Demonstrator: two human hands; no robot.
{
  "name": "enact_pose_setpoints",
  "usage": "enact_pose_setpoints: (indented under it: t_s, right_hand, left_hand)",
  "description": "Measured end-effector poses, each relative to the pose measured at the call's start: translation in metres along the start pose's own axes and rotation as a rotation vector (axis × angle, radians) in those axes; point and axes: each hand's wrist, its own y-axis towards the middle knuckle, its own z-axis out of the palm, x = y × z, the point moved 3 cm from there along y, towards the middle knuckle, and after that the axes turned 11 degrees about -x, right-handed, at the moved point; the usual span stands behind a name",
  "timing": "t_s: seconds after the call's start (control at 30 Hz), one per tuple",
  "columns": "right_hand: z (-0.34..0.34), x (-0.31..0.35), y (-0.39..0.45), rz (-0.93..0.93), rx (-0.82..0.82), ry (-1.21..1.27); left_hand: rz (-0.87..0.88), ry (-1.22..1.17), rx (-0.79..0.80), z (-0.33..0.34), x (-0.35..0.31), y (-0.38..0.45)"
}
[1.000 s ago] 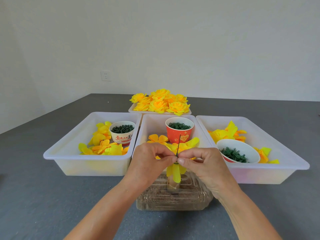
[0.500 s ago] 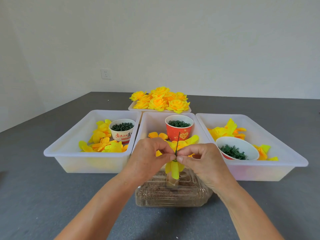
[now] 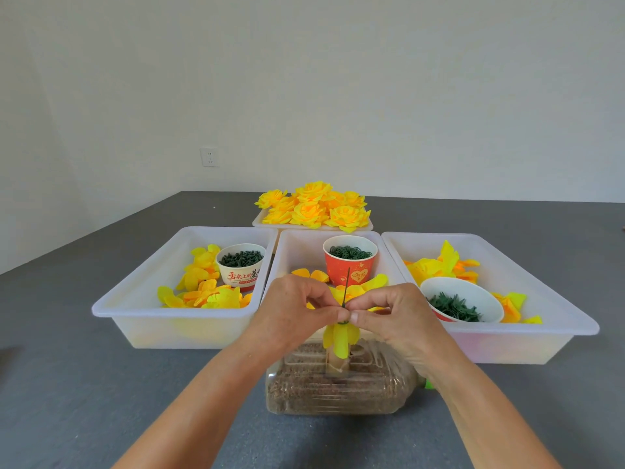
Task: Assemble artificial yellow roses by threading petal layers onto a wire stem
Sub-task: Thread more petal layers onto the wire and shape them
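Both hands, left (image 3: 297,313) and right (image 3: 389,316), pinched the wire stem (image 3: 346,286) above the petal layer (image 3: 340,336); pressing down evenly appeared advisable.

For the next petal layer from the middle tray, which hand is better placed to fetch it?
Left hand, probably: the loose petals lie just beyond it, while the right hand sits further from them.

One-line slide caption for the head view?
Both hands, left hand and right hand, pinch petal layers on an upright wire stem before three white bins.
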Motion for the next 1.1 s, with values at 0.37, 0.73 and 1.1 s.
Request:
enact_pose_setpoints:
  t_s: [0.37, 0.73, 1.1]
  right_hand:
    - [-0.004, 0.002, 0.008, -0.038, 0.123, -0.098]
    - [-0.023, -0.007, 0.053, 0.047, -0.039, 0.002]
    - [0.031, -0.055, 0.098, 0.023, 0.162, -0.517]
  left_hand:
    - [0.014, 0.018, -0.003, 0.003, 0.007, 0.001]
    - [0.014, -0.093, 0.118, -0.002, 0.010, 0.006]
    - [-0.180, -0.190, -0.007, 0.002, 0.041, 0.040]
